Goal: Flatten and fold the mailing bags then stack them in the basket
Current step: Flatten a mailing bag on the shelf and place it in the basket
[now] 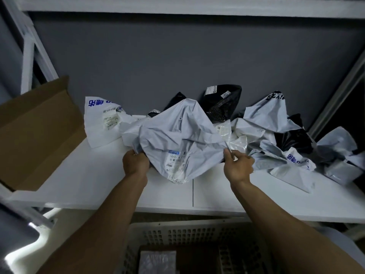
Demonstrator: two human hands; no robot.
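A crumpled grey mailing bag [177, 133] with a shipping label hangs over the white table [83, 175], lifted between both hands. My left hand [135, 162] grips its left edge. My right hand [238, 165] pinches its right edge. Behind and to the right lies a heap of several crumpled bags: a black one [223, 101] against the wall, grey ones [272, 115], another black one [292, 139]. A white bag with blue print [100, 119] lies at the left. Below the table's front edge stands a white perforated basket [187, 232] holding a folded bag [157, 262].
An open cardboard box [39, 131] stands at the table's left end. A grey wall runs behind the table, with white shelf posts at both sides and a shelf above. A seam [193, 192] splits the tabletop near the middle.
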